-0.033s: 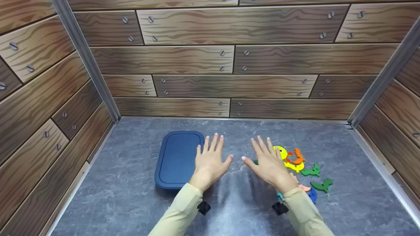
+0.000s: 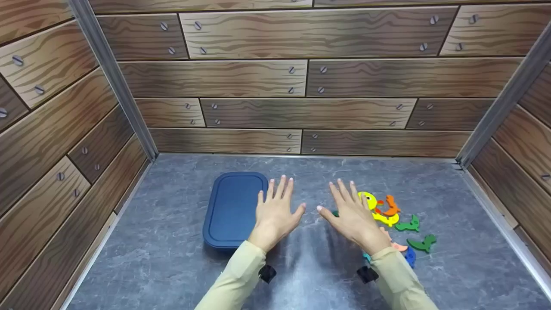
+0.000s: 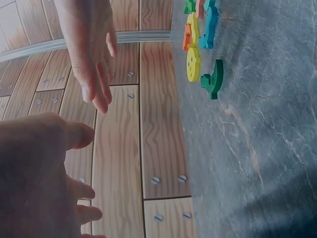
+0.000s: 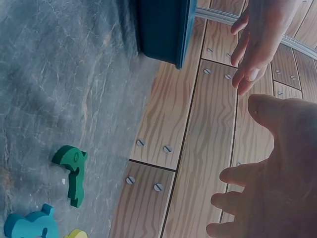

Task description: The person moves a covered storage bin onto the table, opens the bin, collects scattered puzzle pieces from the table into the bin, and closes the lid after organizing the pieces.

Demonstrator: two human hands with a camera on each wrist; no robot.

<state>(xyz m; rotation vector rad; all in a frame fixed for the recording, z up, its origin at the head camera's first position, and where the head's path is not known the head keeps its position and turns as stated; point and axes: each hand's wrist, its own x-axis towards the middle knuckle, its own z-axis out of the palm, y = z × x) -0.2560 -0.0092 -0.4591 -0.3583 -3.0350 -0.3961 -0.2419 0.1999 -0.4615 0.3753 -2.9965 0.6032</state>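
Note:
My left hand (image 2: 275, 219) hovers with fingers spread, overlapping the right edge of a dark blue lidded box (image 2: 234, 211) in the head view. To the right, my right hand (image 2: 355, 219) is spread as well and holds nothing. Beside and partly behind it lie several small animal-shaped pieces: a yellow round one with a face (image 2: 368, 200), an orange one (image 2: 391, 206), a green one (image 2: 409, 224), a dark green one (image 2: 424, 243) and a blue one (image 2: 410, 257). In the right wrist view, another green piece (image 4: 76, 183) and a teal piece (image 4: 29, 225) lie on the table.
A grey marbled tabletop (image 2: 163, 241) carries everything. Wood-patterned panels stand around it: a back wall (image 2: 254, 77), a left wall (image 2: 56, 142) and a right wall (image 2: 529, 172). Metal strips run along the corners and side edges.

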